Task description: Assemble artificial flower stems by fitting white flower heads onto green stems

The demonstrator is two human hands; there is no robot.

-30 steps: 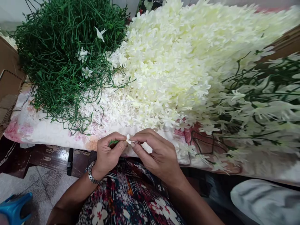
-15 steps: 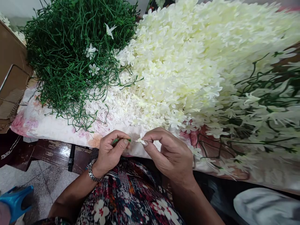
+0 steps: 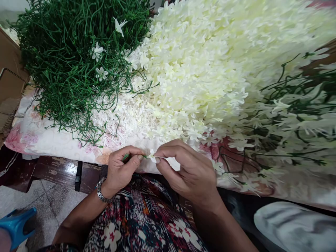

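Observation:
My left hand (image 3: 125, 161), with a metal watch on its wrist, pinches a green artificial stem (image 3: 126, 156) between thumb and forefinger. Opposite it, my right hand (image 3: 187, 169) grips a small white artificial flower (image 3: 152, 156) by the thumb and forefinger. The flower's base meets the tip of the stem between the two hands; whether it is pushed on cannot be made out. Beyond my hands lies a big heap of pale yellow-white flowers (image 3: 199, 73). To its left rises a tangled pile of green stems (image 3: 76, 59) with a few white flowers on top.
A floral cloth (image 3: 60, 143) covers the work surface. Stems with flowers attached (image 3: 296, 129) lie at the right. A cardboard box (image 3: 10, 63) stands at the left edge, and a blue plastic object (image 3: 19, 225) is on the tiled floor at lower left.
My right hand has moved left, bringing the flower from a small gap away up against the stem tip. My left hand keeps its pinch. The view has shifted slightly.

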